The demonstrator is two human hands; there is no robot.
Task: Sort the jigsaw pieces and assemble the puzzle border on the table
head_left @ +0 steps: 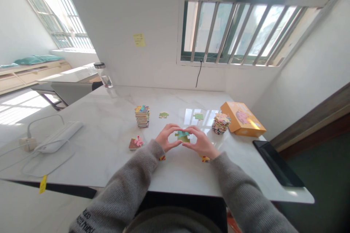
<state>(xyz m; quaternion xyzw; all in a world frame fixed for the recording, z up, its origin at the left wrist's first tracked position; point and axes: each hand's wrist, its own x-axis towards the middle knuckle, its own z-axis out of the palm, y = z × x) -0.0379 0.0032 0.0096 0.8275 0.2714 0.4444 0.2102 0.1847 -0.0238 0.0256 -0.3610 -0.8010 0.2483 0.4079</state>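
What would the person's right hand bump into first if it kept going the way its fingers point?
The right hand points left, toward the jigsaw pieces pinched between both hands. It already touches them; just beyond lies the left hand. Depth is hard to judge here.

Home rm, barred windows (246, 18), marble table (109, 116), bed (32, 60), sticky note (139, 39)

note (139, 39): writing too small to read | pieces (182, 136): edges hidden by fingers | tablet (277, 167), right of box (242, 118): screen dark

Glossy marble-look table (109, 123), cardboard puzzle pieces (182, 136), knit sleeves (128, 185)
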